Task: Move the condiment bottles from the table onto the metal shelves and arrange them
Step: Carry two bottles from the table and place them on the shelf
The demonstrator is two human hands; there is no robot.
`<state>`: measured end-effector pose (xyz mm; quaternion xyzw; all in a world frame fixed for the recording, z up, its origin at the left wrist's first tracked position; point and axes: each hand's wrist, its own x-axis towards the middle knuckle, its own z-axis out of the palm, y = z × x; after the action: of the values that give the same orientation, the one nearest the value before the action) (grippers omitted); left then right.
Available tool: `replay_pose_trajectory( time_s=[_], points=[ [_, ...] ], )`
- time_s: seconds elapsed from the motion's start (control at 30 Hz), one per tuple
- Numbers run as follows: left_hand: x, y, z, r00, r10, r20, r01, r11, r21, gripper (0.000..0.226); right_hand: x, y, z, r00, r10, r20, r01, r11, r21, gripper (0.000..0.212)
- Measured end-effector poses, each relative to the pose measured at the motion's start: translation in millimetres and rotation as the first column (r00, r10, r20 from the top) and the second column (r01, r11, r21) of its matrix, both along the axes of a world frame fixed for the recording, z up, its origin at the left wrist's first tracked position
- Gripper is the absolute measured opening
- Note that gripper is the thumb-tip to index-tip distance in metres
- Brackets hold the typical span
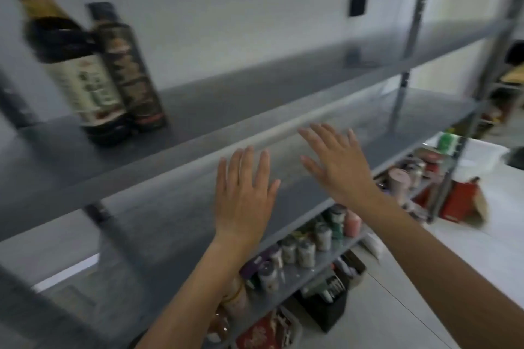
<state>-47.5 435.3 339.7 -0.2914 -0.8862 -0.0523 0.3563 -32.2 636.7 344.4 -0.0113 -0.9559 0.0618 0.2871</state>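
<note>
Two dark condiment bottles stand side by side on the upper metal shelf [255, 88] at the left: one with a white label [74, 65] and a slimmer one with a dark patterned label [129, 71]. Both my hands are raised in front of the shelf edge with fingers spread and hold nothing. My left hand [243, 195] is near the middle, below the shelf's front lip. My right hand [337, 164] is just right of it, tilted left. Neither touches a bottle. The picture is blurred by motion.
A second metal shelf [170, 221] lies under the hands. A lower shelf holds several small jars [306, 249] and more jars [408, 176]. A white table [496, 229] at right carries a red carton [459, 201]. Shelf posts [419, 14] rise at right.
</note>
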Motion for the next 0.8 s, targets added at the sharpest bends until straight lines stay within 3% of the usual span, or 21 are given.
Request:
replay_pose_trajectory(
  time_s=[0.1, 0.2, 0.43, 0.63, 0.8],
  points=[
    [19, 72, -25, 0.982, -0.124, 0.143, 0.135, 0.989, -0.065, 0.054, 58, 57, -45, 0.978, -0.190, 0.081, 0.196, 0.979, -0.065, 0.059],
    [45, 155, -54, 0.931, -0.244, 0.270, 0.289, 0.947, -0.141, 0.054, 127, 115, -91, 0.898, -0.371, 0.236, 0.412, 0.897, -0.158, 0.062],
    [134, 331, -108, 0.746, -0.554, 0.370, 0.651, 0.722, -0.232, 0.054, 284, 212, -155, 0.523, -0.707, 0.475, 0.846, 0.497, -0.192, 0.057],
    [194, 422, -135, 0.566, -0.669, 0.482, 0.823, 0.495, -0.278, 0.061, 378, 244, -168, 0.199, -0.786, 0.586, 0.978, 0.120, -0.171, 0.058],
    [231, 487, -152, 0.398, -0.736, 0.547, 0.917, 0.308, -0.253, 0.060, 410, 269, -173, 0.057, -0.832, 0.553, 0.973, -0.078, -0.216, 0.054]
  ],
)
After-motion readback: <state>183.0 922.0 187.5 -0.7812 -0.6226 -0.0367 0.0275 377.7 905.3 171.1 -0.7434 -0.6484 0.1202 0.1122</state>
